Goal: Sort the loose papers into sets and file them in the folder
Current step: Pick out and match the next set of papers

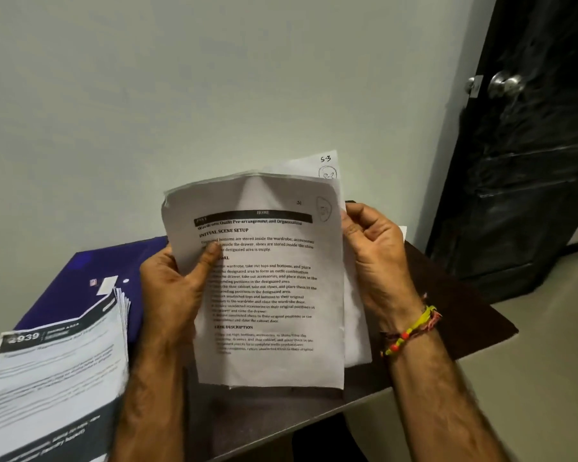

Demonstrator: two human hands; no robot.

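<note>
I hold a small bundle of printed white papers (274,295) upright in front of me, above the dark table. The front sheet shows black text under a dark header bar; a sheet marked "S-3" sticks out behind its top right corner. My left hand (174,288) grips the bundle's left edge, thumb pressed on the front sheet. My right hand (377,261) pinches the right edge, with a beaded bracelet on its wrist. A purple folder (80,278) lies flat at the left, partly under a stack of papers.
A stack of printed sheets (54,371) headed "2939" lies at the lower left, overlapping the folder. The dark brown table (447,295) ends at the right over a light floor. A black door (531,145) with metal knobs stands at the right, a pale wall behind.
</note>
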